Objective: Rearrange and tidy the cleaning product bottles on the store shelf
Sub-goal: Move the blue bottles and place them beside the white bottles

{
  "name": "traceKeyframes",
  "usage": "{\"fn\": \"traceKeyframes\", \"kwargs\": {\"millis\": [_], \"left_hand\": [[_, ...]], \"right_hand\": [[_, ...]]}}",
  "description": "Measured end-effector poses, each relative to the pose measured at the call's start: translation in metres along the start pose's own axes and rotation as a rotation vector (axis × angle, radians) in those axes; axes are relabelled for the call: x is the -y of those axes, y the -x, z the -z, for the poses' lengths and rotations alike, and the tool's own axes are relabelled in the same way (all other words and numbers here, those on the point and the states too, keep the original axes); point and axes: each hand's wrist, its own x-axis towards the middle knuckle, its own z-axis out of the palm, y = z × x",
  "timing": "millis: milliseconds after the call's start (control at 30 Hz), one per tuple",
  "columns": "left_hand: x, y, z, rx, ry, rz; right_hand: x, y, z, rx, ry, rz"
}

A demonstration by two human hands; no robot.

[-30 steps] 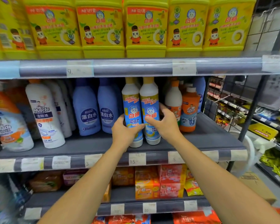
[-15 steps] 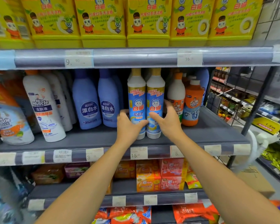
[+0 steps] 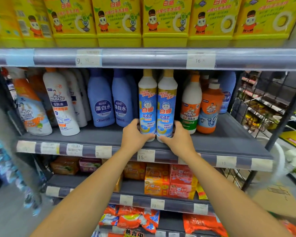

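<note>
With the left hand (image 3: 135,134) gripping the left bottle (image 3: 147,103) low and the right hand (image 3: 177,138) gripping the right bottle (image 3: 167,106), slide both upright, labels forward, square to the shelf (image 3: 229,144) edge.

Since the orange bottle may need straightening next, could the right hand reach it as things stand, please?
Probably yes: the orange bottle stands open at the front, nothing before it, though the right hand holds the right cat-label bottle.

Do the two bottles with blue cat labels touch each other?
Touching. The head view shows the left bottle and the right bottle side against side, with no gap between their labels. The left hand and right hand grip their bases.
</note>
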Motion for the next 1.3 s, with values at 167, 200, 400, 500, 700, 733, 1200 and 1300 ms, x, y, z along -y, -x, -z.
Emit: {"fn": "traceKeyframes", "kwargs": {"millis": [167,200,400,500,700,733,1200,1300], "left_hand": [[-0.002,0.005,0.003,0.028,0.011,-0.015],[-0.002,0.006,0.005,0.019,0.025,-0.031],[0.015,0.006,0.053,-0.230,0.039,-0.080],[0.028,-0.004,0.085,-0.273,0.044,-0.038],[0.056,-0.031,0.125,-0.197,0.032,-0.023],[0.059,-0.035,0.128,-0.177,0.025,-0.024],[0.082,-0.112,0.117,-0.210,0.075,0.097],[0.085,-0.124,0.118,-0.199,0.057,0.129]], "right_hand": [[0.013,0.013,0.003,-0.046,0.028,-0.027],[0.018,0.019,0.004,-0.108,0.035,-0.013],[0.071,0.049,-0.016,-0.274,0.083,0.338],[0.099,0.043,-0.050,-0.071,0.000,0.259],[0.123,0.003,-0.102,0.014,-0.120,0.038],[0.124,-0.005,-0.109,-0.016,-0.129,0.018],[0.105,-0.098,-0.175,-0.224,-0.114,-0.287],[0.104,-0.102,-0.180,-0.193,-0.093,-0.270]]}}
